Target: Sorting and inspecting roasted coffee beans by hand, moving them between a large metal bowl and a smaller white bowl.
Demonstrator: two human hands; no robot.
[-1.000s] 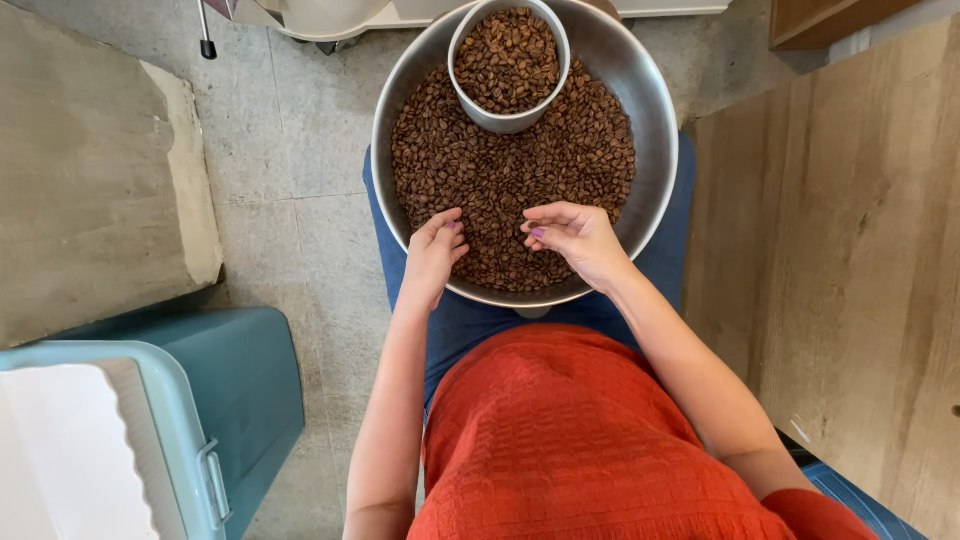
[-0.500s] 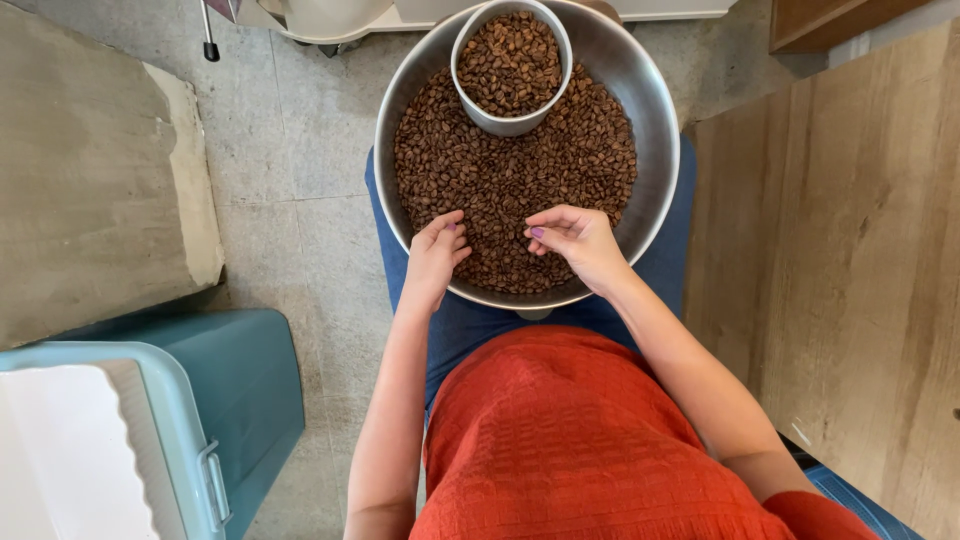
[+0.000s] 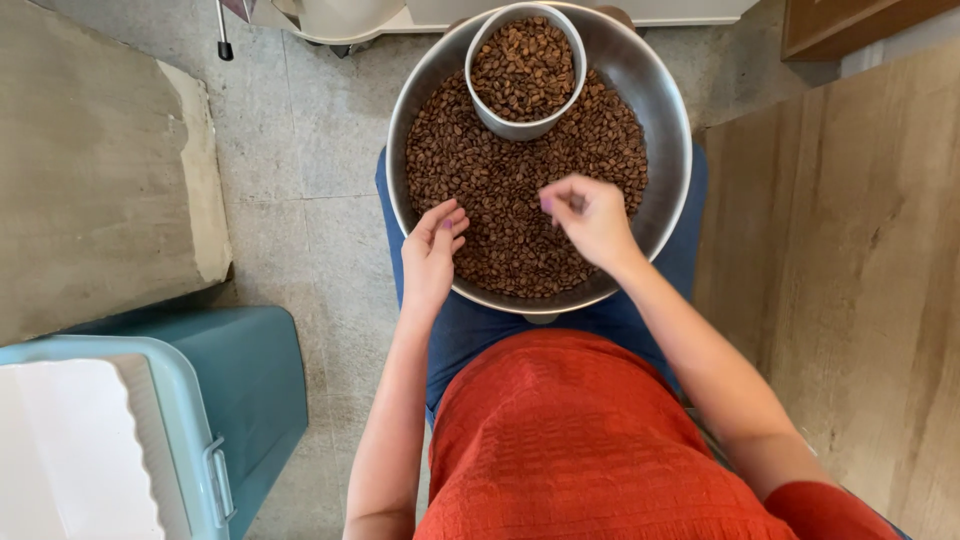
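Head view: sorting looks underway, the right hand [image 3: 592,220] pinched shut above the coffee beans [image 3: 520,200] in the lap-held metal basin [image 3: 672,150], left hand [image 3: 432,252] open on them, calling for careful picking.

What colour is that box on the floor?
The box is teal blue, seen in the head view.

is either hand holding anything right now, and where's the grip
The right hand hovers over the coffee beans with fingertips pinched; whether a bean sits in that grip cannot be told. The left hand lies flat on the beans, holding nothing.
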